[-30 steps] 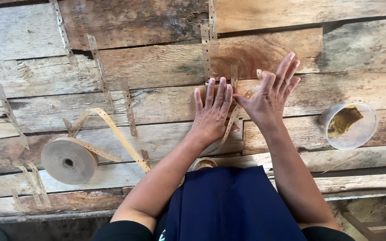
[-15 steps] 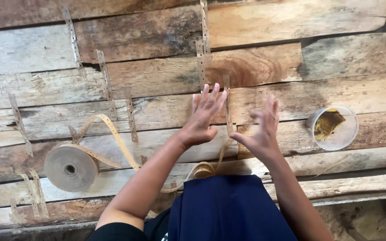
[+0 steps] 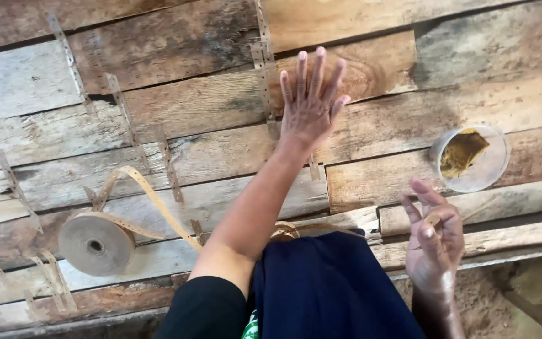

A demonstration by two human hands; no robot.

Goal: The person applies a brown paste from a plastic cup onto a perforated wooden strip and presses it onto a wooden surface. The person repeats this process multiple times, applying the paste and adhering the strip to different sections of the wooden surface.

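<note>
Left hand point(image 3: 310, 107) flat on tape strip point(image 3: 314, 168).

1. The person is wearing a black short sleeve point(image 3: 205, 307) ending above the left elbow.
2. A dark navy cloth point(image 3: 330, 289) is covering the lap.
3. Both hands, left hand point(image 3: 310, 103) and right hand point(image 3: 435, 242), are showing bare, without gloves.

left hand point(image 3: 308, 107) flat on planks point(image 3: 158, 44) (fingers point(image 3: 317, 66) spread), tape roll point(image 3: 95, 243)
</note>
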